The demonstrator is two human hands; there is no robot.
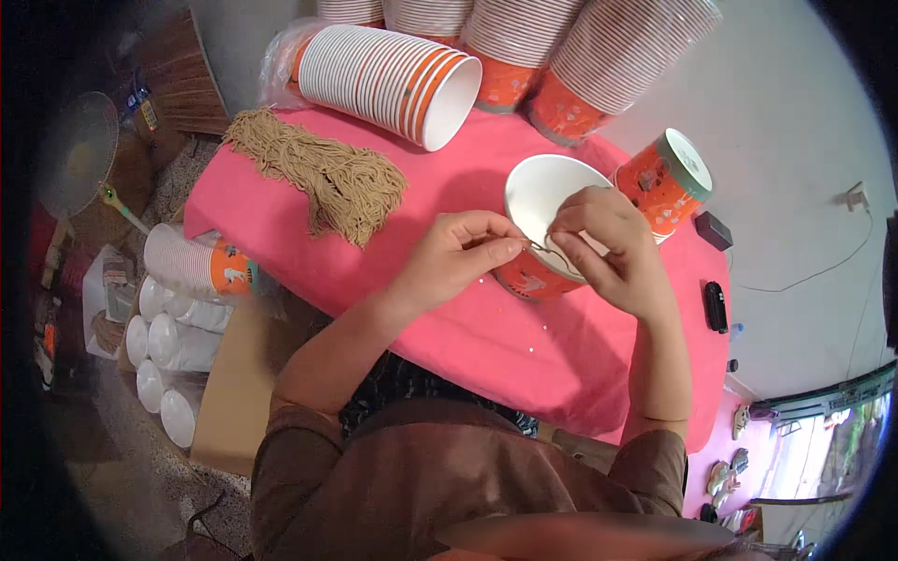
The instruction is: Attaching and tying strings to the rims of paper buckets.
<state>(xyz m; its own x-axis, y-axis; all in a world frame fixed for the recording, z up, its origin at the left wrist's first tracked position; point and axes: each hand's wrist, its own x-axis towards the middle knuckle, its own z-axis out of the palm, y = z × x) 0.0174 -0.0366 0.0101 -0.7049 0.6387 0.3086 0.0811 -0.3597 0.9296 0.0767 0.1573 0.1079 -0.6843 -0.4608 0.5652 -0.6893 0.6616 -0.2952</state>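
Note:
My left hand [454, 254] pinches one end of a thin brown cord [537, 247] between thumb and forefinger. Thumb and fingertips of my right hand [613, 251] are closed on the same cord, and a loose tail of it curls below them. Both hands hover over the front of an upright paper bucket [528, 185], white inside and orange outside, partly hidden by my right hand. To the left on the pink cloth [440, 337] lies a thick bundle of tan cords [323, 178].
A nested stack of paper buckets [383, 79] lies on its side at the back, with tall stacks [599, 84] behind. An orange bucket with a white top [666, 178] stands right, near small black objects [715, 307]. Wrapped white buckets [176, 341] fill a carton lower left.

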